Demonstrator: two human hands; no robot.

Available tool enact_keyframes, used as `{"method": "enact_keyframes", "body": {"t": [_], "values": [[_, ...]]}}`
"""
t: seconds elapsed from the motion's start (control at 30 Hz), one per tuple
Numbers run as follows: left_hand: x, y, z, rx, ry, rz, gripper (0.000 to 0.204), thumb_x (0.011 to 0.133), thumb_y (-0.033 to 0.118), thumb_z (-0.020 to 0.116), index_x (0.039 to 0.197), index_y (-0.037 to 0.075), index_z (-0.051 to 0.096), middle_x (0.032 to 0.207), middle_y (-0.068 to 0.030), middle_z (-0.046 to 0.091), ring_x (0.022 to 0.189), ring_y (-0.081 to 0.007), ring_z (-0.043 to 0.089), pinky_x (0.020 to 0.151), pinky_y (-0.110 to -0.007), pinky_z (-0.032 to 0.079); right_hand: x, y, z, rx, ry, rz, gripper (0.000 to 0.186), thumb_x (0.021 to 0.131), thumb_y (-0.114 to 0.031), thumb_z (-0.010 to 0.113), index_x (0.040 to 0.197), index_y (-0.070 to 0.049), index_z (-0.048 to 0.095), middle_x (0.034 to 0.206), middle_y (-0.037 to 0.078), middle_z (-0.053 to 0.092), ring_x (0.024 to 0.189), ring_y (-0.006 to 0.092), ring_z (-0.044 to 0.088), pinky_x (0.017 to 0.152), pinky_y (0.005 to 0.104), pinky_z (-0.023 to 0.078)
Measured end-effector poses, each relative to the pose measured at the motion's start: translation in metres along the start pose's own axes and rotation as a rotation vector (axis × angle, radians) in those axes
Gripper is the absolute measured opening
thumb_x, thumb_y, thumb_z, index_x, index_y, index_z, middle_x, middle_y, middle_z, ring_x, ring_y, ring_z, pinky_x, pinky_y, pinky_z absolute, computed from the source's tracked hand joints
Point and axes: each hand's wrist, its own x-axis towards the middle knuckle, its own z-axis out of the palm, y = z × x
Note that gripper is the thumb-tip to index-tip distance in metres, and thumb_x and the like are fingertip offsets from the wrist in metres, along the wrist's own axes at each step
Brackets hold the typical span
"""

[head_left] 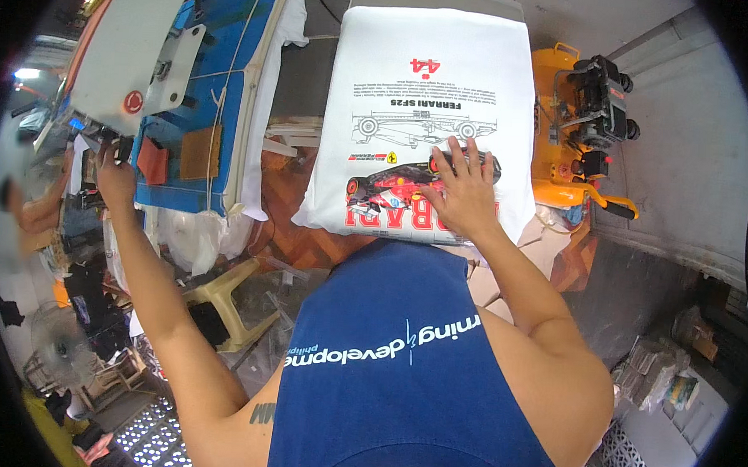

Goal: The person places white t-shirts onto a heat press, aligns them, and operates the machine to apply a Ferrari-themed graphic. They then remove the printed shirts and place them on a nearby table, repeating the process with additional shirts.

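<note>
A white shirt (432, 61) lies stretched over a flat board in front of me. Its upside-down print shows a red racing car (384, 184), a line drawing of a car and blocks of lettering. My right hand (462, 191) rests flat on the printed car, fingers spread and pointing away from me. Far to the left, my left hand (114, 170) is raised to the lower edge of a pale grey machine housing (127, 64) with a round red button (133, 101). Its fingers are curled at a small black part (124, 147); the exact grip is too small to make out.
Left of the shirt stands a blue padded board (241, 36) bearing a reddish piece (153, 160) and a brown square (200, 152). A yellow machine with a black motor (601, 101) stands at right. A cream stool (233, 302) and a fan (56, 345) are lower left. Someone's arm (41, 211) shows far left.
</note>
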Motion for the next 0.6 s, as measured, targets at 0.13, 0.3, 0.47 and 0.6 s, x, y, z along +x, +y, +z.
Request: {"method": "enact_keyframes", "body": {"t": [0.13,0.3,0.47,0.6], "values": [[0.007,0.007,0.005,-0.079,-0.256,-0.231,0.047,0.082,0.017,0.063,0.126,0.004,0.07,0.131,-0.027,0.067,0.123,-0.0476,0.063,0.105,-0.052,0.051,0.0,0.008,0.004,0.059,0.071,-0.025,0.069,0.099,-0.058,0.06,0.152,-0.013,0.056,0.165,0.021,0.04,0.155,0.0463,0.028,0.125,0.0663,0.018],[0.013,0.055,-0.023,-0.079,-0.155,-0.191,0.05,0.085,0.027,0.066,0.128,0.003,0.068,0.126,-0.0268,0.069,0.118,-0.048,0.065,0.101,-0.053,0.053,-0.015,-0.004,-0.017,0.399,0.431,-0.025,0.035,0.088,-0.018,0.077,0.118,-0.001,0.07,0.138,0.024,0.06,0.131,0.045,0.053,0.112,0.0539,0.042],[0.002,0.133,-0.061,-0.136,-0.238,-0.189,0.052,0.088,0.033,0.067,0.132,0.004,0.065,0.113,-0.0288,0.073,0.107,-0.0495,0.07,0.092,-0.057,0.056,-0.017,-0.067,-0.055,0.574,0.453,-0.069,0.019,0.089,-0.009,0.076,0.106,-0.001,0.074,0.123,0.019,0.069,0.12,0.038,0.063,0.104,0.0482,0.049],[-0.018,0.193,-0.098,-0.496,-0.063,-0.064,0.052,0.088,0.007,0.066,0.14,0.003,0.059,0.138,-0.0292,0.061,0.118,-0.0507,0.064,0.101,-0.055,0.052,0.024,-0.162,-0.1,0.702,0.5,-0.221,0.015,0.086,-0.002,0.075,0.101,-0.001,0.074,0.112,0.017,0.071,0.107,0.0359,0.067,0.095,0.0444,0.053]]}}
